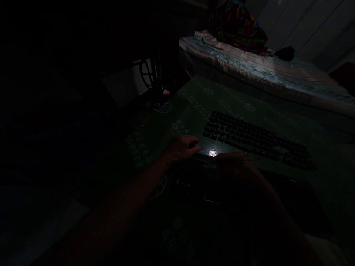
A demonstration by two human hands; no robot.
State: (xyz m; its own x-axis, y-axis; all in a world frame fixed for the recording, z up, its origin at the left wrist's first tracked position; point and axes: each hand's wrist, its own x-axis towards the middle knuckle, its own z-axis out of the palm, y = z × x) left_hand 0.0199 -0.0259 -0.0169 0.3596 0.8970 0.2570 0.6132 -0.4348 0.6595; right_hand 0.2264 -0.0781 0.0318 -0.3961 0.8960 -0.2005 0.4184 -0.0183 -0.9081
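The light is very dim. My left hand rests at the upper left corner of a dark keyboard base, its fingers curled and closed at that edge. Just to the right, my right hand is over the same base, with its fingers closed. Thin bristle-like strands show beside its knuckles, but what it holds is lost in shadow. Beyond both hands lies a black keyboard panel full of keys, apart from them. A bright glint shows on the green surface between the panel and the base.
The green sheet under everything carries pale printed globes and characters. Behind it stands a bed or padded bench with a patterned cover, and a red flowered cloth lies on top. A fan-like round grille is at the back left.
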